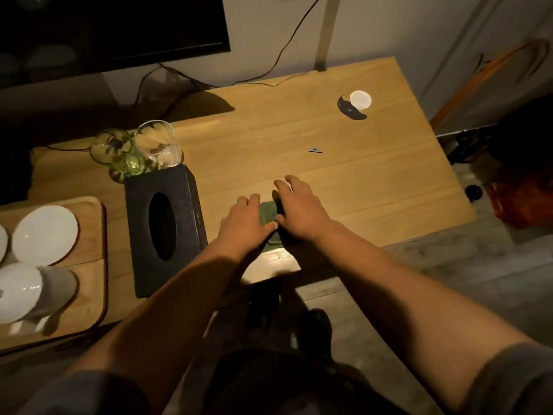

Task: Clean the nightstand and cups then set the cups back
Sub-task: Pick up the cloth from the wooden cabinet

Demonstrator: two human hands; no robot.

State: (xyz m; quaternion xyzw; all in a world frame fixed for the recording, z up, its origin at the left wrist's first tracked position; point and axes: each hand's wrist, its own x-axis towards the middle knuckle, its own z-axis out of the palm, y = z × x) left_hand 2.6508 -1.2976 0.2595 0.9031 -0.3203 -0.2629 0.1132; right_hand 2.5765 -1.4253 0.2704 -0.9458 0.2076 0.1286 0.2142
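A folded green cloth lies on the wooden nightstand near its front edge. My left hand and my right hand both press down on it, thumbs meeting, so most of the cloth is hidden. A green-tinted glass cup and a clear glass cup stand side by side at the back left, behind a black tissue box. Both hands are well to the right of the cups.
A wooden tray at the left holds white saucers and a white mug. A small white round lamp with a dark piece, and a tiny grey triangle, lie on the nightstand's far right. Cables run along the back edge.
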